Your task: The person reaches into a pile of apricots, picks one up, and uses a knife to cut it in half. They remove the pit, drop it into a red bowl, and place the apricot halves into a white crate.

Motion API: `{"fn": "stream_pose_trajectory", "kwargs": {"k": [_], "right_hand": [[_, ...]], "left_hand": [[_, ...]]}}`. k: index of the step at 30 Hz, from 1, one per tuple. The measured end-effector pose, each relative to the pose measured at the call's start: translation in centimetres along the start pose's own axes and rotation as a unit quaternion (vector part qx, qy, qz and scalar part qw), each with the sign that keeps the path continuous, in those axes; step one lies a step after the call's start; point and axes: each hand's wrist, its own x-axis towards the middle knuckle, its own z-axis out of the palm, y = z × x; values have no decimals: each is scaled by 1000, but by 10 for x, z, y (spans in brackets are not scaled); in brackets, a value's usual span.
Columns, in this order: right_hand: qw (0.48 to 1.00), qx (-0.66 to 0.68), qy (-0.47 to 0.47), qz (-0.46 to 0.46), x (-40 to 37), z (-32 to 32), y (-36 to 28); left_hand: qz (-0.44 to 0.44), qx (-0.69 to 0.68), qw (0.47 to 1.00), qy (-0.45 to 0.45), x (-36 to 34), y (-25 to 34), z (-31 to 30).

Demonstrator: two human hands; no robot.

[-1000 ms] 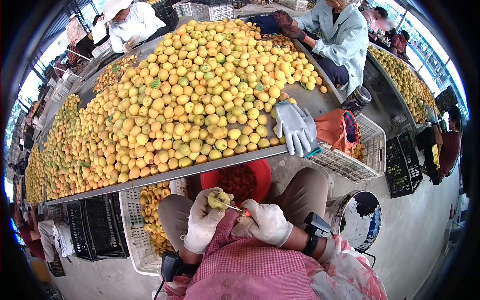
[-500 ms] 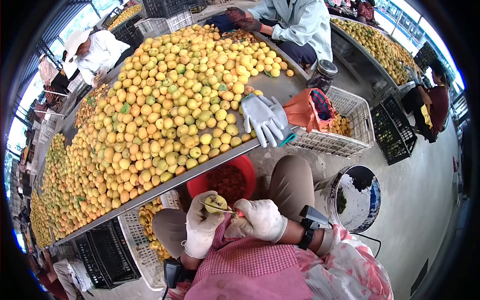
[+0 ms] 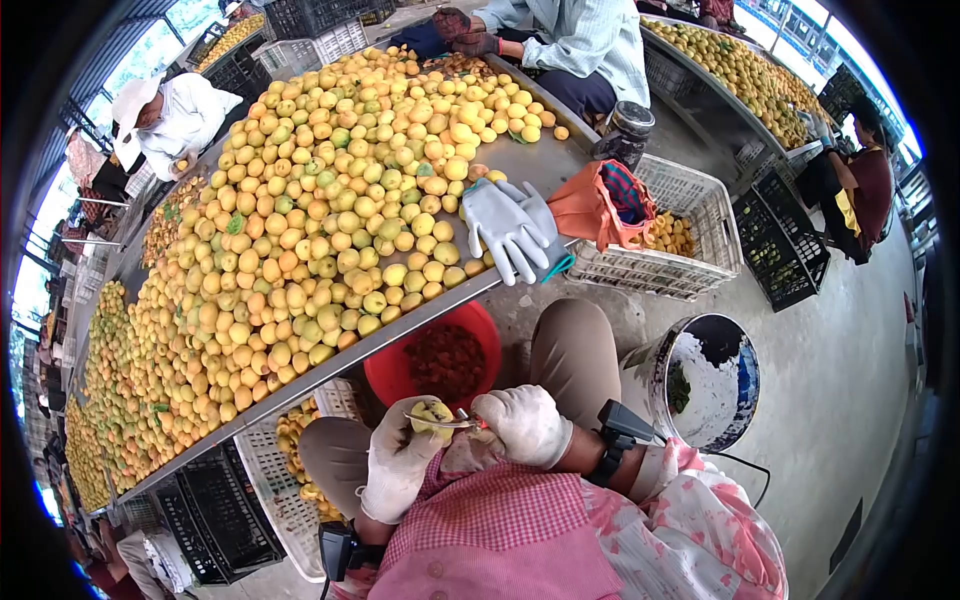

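Note:
In my gloved left hand (image 3: 392, 465) is a yellow-green apricot (image 3: 431, 411), held up between thumb and fingers with a dark patch on its side. My gloved right hand (image 3: 530, 428) grips a small knife (image 3: 458, 424) by its red handle, and the thin metal blade lies across the apricot. Just beyond both hands, a red basin (image 3: 377, 375) holds dark reddish-brown pieces. To the left of my knee stands a white plastic crate (image 3: 268, 475) with split apricots inside.
A metal table (image 3: 545, 160) carries a large heap of apricots (image 3: 310, 220). Pale gloves (image 3: 508, 228) and an orange bag (image 3: 598, 205) lie at its corner. Right of me are a white crate (image 3: 640, 265), a paint-stained bucket (image 3: 655, 375) and a black crate (image 3: 780, 240). Other people sit around.
The knife has turned slightly on the apricot, its blade now more level, and my right hand has shifted a little up and to the right. The whole view has moved slightly.

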Motion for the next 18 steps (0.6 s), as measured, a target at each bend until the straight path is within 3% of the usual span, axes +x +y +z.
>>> {"fn": "stream_pose_trajectory", "kwargs": {"k": [9, 14, 18], "right_hand": [[1000, -5, -5, -6, -3, 8, 13], [1000, 3, 5, -31, -4, 7, 18], [1000, -12, 3, 9, -6, 4, 16]], "left_hand": [[-80, -17, 996, -45, 0, 1, -6], [-197, -190, 956, -107, 3, -5, -13], [-189, -201, 959, -72, 7, -7, 0]]}}
